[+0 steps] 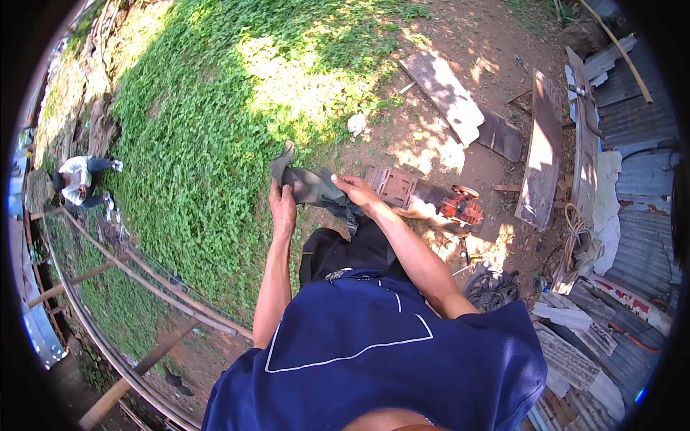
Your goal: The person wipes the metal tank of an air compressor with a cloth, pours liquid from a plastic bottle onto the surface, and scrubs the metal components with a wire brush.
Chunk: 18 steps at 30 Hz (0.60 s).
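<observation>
My left hand (282,205) grips the lower left part of a crumpled grey-green patterned cloth (313,188), perhaps a garment, whose dark narrow end sticks up above that hand. My right hand (356,190) holds the cloth's right side, thumb on top and fingers partly hidden. The cloth hangs between both hands above my dark trousers. Just beyond my right hand, on the dirt, lies a rusty flat metal frame (392,187) with a red machine part (460,208) at its right end.
A person (79,179) sits at left beside green ground plants. Poles with netting (129,266) cross lower left, near a dark chicken (176,381). Weathered boards (539,151) and a corrugated metal wall (640,237) line the right; a dark bag (492,287) lies near my right elbow.
</observation>
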Motion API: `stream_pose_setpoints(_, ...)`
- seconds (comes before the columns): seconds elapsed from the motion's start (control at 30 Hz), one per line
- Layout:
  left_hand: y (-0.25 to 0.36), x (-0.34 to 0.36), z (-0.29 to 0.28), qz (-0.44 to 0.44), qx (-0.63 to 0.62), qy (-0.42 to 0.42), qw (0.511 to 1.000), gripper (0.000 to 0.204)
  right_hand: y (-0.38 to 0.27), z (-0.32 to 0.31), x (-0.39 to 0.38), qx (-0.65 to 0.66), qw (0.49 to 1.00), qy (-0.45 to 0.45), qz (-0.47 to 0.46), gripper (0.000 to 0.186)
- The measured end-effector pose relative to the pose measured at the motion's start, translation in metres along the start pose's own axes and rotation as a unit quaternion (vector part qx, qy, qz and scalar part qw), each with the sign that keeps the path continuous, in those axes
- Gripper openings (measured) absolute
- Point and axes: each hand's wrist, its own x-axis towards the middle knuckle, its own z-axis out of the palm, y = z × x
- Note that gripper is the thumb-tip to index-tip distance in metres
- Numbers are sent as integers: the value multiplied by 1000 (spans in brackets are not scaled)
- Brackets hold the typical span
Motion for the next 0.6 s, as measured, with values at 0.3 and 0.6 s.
stream_pose_setpoints(0.3, 36, 171, 81, -30, -56, -271, 961, 34, -95, -35, 63, 172, 983, 56, 10, 60)
stream_pose_setpoints(0.6, 53, 390, 194, 200, 253, -308, 895, 33, -180, -88, 177, 336, 898, 221, -179, 23)
